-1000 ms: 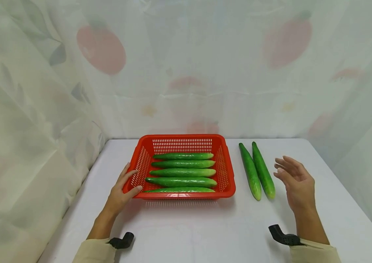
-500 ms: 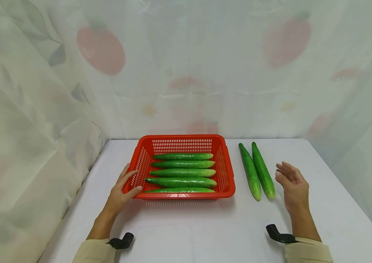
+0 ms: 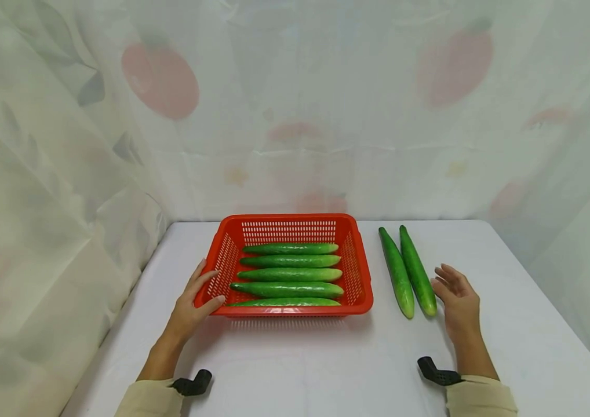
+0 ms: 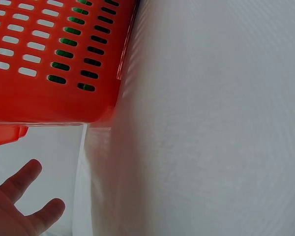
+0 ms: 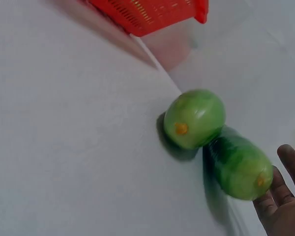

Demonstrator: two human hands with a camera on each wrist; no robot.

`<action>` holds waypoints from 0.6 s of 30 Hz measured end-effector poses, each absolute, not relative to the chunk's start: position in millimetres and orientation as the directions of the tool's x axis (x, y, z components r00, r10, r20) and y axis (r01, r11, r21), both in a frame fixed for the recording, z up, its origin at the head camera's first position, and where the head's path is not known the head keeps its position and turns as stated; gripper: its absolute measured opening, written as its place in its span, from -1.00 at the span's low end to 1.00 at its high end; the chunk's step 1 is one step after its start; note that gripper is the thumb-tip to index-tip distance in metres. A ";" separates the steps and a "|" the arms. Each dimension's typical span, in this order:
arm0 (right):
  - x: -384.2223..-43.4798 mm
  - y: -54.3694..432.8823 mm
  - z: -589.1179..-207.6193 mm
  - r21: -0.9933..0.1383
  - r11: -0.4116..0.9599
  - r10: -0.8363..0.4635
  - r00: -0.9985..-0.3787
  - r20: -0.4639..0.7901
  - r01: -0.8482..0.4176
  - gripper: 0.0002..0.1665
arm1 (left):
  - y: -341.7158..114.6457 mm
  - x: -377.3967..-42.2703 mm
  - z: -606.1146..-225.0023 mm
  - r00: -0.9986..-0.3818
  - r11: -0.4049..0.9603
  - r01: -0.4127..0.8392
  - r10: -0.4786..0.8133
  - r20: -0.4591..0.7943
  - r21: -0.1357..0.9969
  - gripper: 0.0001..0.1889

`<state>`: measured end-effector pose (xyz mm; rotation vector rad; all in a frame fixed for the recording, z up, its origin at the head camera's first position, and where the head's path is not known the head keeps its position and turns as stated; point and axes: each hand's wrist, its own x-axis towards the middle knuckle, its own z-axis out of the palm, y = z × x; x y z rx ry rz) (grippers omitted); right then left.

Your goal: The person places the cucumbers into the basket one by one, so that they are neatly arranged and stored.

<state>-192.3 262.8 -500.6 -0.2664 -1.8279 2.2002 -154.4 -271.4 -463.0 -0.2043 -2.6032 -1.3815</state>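
Note:
Several green cucumbers (image 3: 290, 274) lie crosswise in a red perforated plastic basket (image 3: 295, 310). My left hand (image 3: 187, 310) rests at the basket's front left corner. Its thumb and a fingertip lie over the rim, and the visible fingers (image 4: 22, 181) are spread and fairly straight in the left wrist view. Right of the basket, two more cucumbers lie side by side, a left one (image 3: 397, 272) and a right one (image 3: 418, 271). Close beside the right one is my right hand (image 3: 460, 301), fingers loosely bent, with nothing held. Whether its fingertips touch that cucumber I cannot tell.
A white cloth covers the table (image 3: 295, 370). Behind it hangs a pale curtain (image 3: 295, 168) with fruit prints, and another sheet (image 3: 65, 231) hangs along the left. Each wrist carries a black camera mount (image 3: 194, 383).
My right hand has moved left and toward me, closer to the right cucumber lying outside the basket. The left hand, the basket and the cucumbers have stayed in place.

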 end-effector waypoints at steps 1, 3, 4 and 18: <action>-192.8 262.8 -502.5 -0.985 -0.157 0.320 -0.947 0.018 -0.072 -0.41 | -272.2 -154.9 -464.7 -0.971 0.555 0.214 0.033 0.235 0.804 -0.41; -193.5 262.7 -505.8 -0.989 -0.142 0.319 -0.948 -0.001 -0.047 -0.38 | -273.0 -155.2 -466.5 -0.969 0.551 0.222 0.033 0.245 0.804 -0.40; -193.4 262.9 -507.2 -0.991 -0.131 0.321 -0.947 -0.008 -0.036 -0.37 | -273.1 -155.4 -467.0 -0.968 0.546 0.226 0.035 0.248 0.806 -0.40; -195.9 264.5 -526.4 -0.959 0.283 0.235 -0.969 0.071 -0.002 -0.25 | -262.6 -146.1 -441.0 -0.975 0.566 0.203 0.043 0.217 0.799 -0.42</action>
